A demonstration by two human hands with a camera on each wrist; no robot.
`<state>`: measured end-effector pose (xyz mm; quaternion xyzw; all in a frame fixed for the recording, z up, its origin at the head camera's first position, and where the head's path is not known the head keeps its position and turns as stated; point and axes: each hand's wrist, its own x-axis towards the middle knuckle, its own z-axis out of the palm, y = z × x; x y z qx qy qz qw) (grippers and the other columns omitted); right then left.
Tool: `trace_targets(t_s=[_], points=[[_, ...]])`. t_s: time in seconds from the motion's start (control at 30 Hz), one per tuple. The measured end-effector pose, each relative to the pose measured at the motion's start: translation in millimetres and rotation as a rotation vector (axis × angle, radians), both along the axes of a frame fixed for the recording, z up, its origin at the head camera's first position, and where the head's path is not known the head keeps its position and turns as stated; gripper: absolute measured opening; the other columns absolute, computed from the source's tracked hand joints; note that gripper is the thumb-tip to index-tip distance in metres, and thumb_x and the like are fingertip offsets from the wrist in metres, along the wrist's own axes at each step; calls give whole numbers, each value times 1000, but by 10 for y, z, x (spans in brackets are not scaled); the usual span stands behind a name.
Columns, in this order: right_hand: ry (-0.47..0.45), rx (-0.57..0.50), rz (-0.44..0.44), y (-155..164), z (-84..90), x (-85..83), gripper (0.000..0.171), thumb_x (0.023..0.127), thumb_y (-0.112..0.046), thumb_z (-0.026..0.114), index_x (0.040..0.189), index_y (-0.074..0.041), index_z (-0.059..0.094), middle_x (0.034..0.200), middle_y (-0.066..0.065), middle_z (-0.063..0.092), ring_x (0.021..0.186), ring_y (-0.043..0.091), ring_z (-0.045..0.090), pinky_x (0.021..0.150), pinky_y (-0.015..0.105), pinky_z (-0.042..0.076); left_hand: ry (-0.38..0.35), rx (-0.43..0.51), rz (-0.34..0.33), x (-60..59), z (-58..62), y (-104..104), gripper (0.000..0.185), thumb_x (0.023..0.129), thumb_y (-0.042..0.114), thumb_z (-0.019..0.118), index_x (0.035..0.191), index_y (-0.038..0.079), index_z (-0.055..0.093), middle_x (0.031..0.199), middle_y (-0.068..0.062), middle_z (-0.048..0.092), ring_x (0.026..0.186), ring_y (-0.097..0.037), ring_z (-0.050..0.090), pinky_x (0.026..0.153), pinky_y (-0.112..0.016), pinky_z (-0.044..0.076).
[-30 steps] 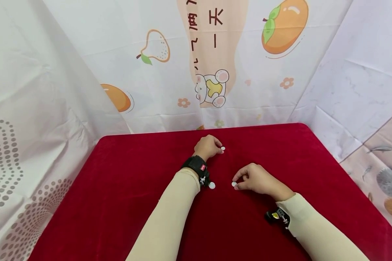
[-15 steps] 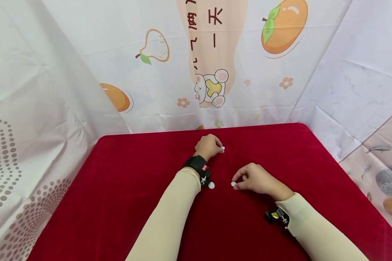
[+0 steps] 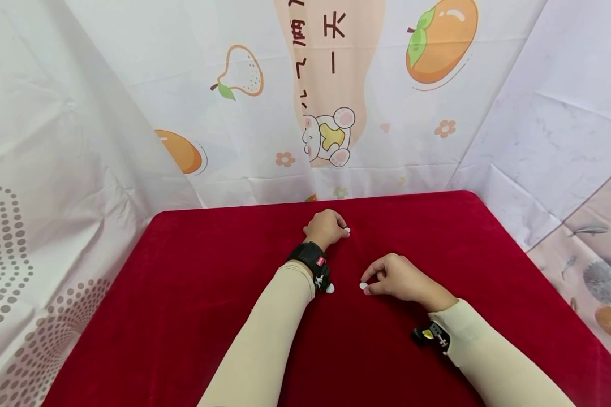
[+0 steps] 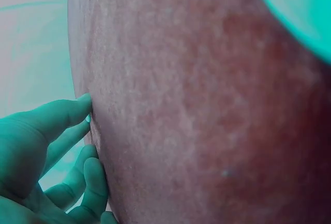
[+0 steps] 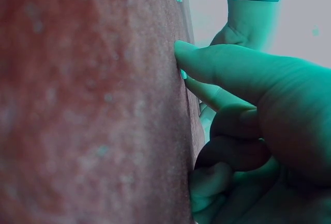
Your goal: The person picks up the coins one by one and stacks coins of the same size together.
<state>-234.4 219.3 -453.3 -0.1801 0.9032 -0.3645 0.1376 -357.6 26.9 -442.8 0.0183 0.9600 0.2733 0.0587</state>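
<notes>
My left hand (image 3: 326, 229) reaches to the far middle of the red-covered table. Its thumb and forefinger pinch a small round white disc (image 3: 347, 230) by the edges, low at the cloth. Nearer and to the right, my right hand (image 3: 404, 281) pinches a second white disc (image 3: 363, 286) between thumb and forefinger; in the right wrist view only a sliver of this disc (image 5: 183, 74) shows behind the thumb. A third white disc (image 3: 330, 288) lies beside my left wrist camera, which partly covers it. That disc (image 4: 307, 6) looms large and blurred in the left wrist view.
A red velvet-like cloth (image 3: 209, 316) covers the table. White printed curtains (image 3: 254, 130) hang behind its far edge and along both sides. A black strap with a small camera (image 3: 310, 260) sits on my left wrist, close to the third disc.
My left wrist has shifted slightly right, and its camera now hides more of the third disc. The left fingers cover more of their disc. My right hand has barely moved.
</notes>
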Motion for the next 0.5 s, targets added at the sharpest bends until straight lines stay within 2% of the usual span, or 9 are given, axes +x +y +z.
trace_targets(t_s=[0.3, 0.5], points=[[11, -5, 10, 5, -11, 5, 10, 82, -20, 88, 88, -26, 81, 52, -4, 51, 48, 8, 41, 50, 24, 40, -14, 14, 10, 2, -6, 21, 17, 86, 33, 85, 74, 29, 74, 79, 7, 67, 91, -24, 65, 94, -59, 44], [2, -12, 4, 6, -11, 5, 11, 82, -20, 88, 88, -26, 81, 53, -4, 52, 48, 8, 41, 50, 24, 39, -16, 2, 11, 24, 30, 12, 19, 87, 34, 85, 73, 26, 75, 78, 6, 68, 90, -24, 65, 92, -58, 46]])
